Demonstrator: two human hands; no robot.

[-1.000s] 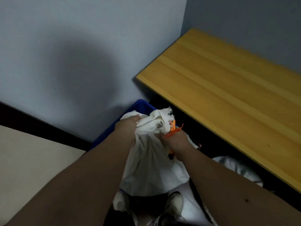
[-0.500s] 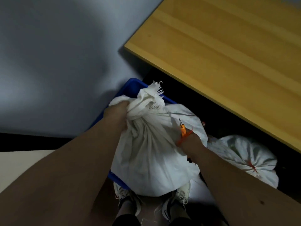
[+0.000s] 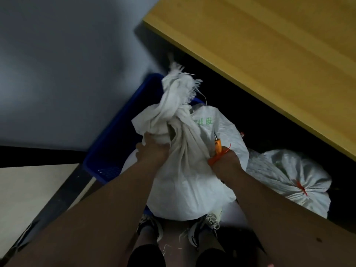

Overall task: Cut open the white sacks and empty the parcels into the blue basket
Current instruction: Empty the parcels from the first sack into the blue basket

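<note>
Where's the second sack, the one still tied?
In the head view, the tied sack lies lower right, under the wooden table edge, beside the right hand.

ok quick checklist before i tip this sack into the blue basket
1. Left hand grips the gathered neck of the white sack: ok.
2. Right hand holds the orange cutter against the sack's side; blade out or retracted: cannot tell.
3. Sack mouth open: not ok, the frayed top is bunched and twisted.
4. Blue basket beneath the sack: ok, its rim shows to the left and behind.
5. Room in the basket: cannot tell, the sack hides the inside.
6. Second tied sack lies apart, to the right under the wooden table: ok.
</note>
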